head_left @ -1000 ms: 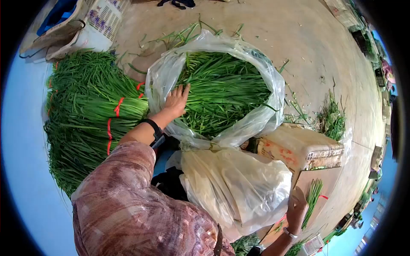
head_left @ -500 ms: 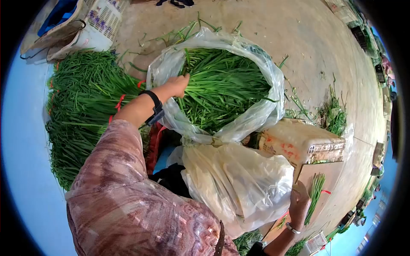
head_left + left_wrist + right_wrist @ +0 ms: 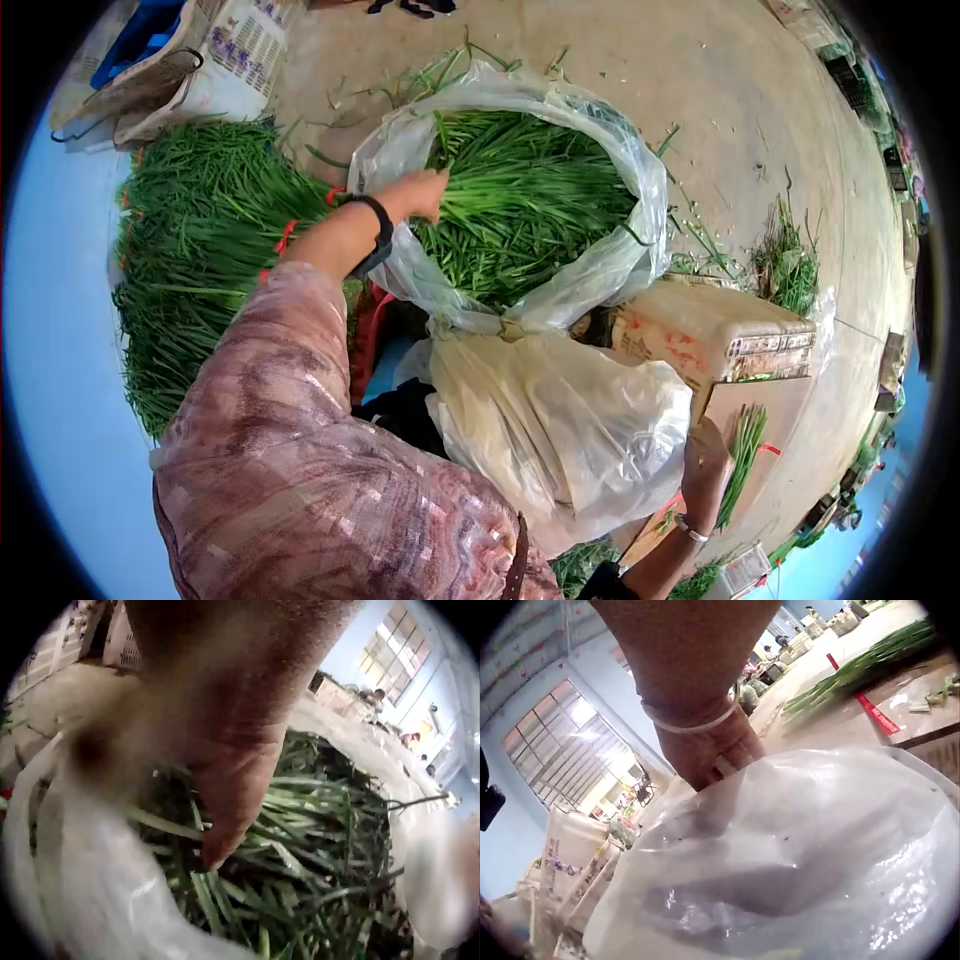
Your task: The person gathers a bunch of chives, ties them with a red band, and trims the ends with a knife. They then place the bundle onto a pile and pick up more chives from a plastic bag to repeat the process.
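In the head view, my left hand grips the pale ends of a bunch of garlic chives at the left side of a clear plastic bag. The leaves fan out rightward inside the bag. The left wrist view has my thumb pointing down among the green leaves, with the other fingers mostly hidden. My right hand rests loosely curled at the edge of the plastic sheet over my lap. In the right wrist view that sheet hides its fingertips.
Red-tied chives are heaped at the left. A thin bunch with a red tie lies on a brown board at the right, near a worn box. White crates stand at the upper left; scraps litter the floor.
My left hand went from lying spread on the chives to gripping their pale ends, which are drawn together. The leaves have shifted in the bag. My right hand has hardly moved.
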`<action>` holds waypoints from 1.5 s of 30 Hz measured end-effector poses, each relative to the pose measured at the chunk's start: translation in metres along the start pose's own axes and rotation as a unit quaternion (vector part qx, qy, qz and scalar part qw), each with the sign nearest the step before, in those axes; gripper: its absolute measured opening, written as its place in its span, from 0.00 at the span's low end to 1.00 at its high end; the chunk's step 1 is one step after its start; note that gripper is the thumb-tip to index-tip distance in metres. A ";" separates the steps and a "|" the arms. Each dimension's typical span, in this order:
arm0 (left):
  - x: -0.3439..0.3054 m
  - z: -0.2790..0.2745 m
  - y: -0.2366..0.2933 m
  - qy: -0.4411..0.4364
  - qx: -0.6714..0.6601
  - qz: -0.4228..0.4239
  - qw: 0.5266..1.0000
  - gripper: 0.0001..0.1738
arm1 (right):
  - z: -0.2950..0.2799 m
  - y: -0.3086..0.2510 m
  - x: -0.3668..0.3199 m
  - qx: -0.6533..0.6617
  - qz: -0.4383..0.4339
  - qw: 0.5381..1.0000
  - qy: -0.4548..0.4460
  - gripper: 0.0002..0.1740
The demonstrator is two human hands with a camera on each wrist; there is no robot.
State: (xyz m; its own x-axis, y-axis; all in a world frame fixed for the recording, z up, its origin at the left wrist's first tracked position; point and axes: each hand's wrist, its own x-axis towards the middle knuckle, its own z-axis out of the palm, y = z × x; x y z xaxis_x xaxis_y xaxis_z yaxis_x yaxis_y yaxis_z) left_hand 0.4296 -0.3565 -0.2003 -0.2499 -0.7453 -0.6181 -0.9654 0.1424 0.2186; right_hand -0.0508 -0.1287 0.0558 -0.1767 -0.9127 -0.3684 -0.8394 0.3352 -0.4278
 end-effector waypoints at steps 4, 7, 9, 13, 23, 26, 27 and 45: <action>-0.013 0.019 0.010 -0.024 -0.029 -0.030 0.999 0.67 | 0.000 0.003 -0.003 -0.037 -0.027 0.999 0.007 0.23; -0.018 0.016 0.008 -0.009 -0.026 -0.017 0.999 0.68 | 0.001 0.001 -0.001 -0.056 -0.050 0.997 0.004 0.23; -0.012 0.017 0.011 -0.041 -0.028 -0.060 0.997 0.67 | 0.002 0.002 0.002 -0.050 -0.056 0.997 0.015 0.23; -0.013 0.002 0.012 -0.026 -0.032 -0.048 0.998 0.67 | -0.001 0.002 -0.004 -0.080 -0.067 0.994 0.011 0.23; -0.010 0.008 0.018 0.031 -0.012 -0.073 0.997 0.49 | 0.004 -0.007 -0.001 -0.024 0.004 1.000 -0.008 0.23; -0.010 0.023 0.008 0.102 -0.001 -0.062 0.993 0.45 | 0.003 -0.005 0.000 -0.035 -0.018 0.999 -0.001 0.22; -0.007 0.033 0.004 0.146 0.023 -0.041 0.988 0.43 | 0.004 -0.003 0.000 -0.035 -0.018 0.999 -0.001 0.22; 0.037 -0.015 -0.004 -0.060 0.068 0.001 0.996 0.28 | 0.007 0.009 -0.002 -0.038 -0.043 0.998 0.004 0.21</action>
State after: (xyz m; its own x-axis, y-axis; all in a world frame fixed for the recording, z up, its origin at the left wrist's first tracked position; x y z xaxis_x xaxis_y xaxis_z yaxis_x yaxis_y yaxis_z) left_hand 0.4253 -0.3947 -0.2126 -0.2520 -0.6631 -0.7048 -0.9638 0.2372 0.1214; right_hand -0.0543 -0.1226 0.0469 -0.1066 -0.9392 -0.3265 -0.8884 0.2375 -0.3928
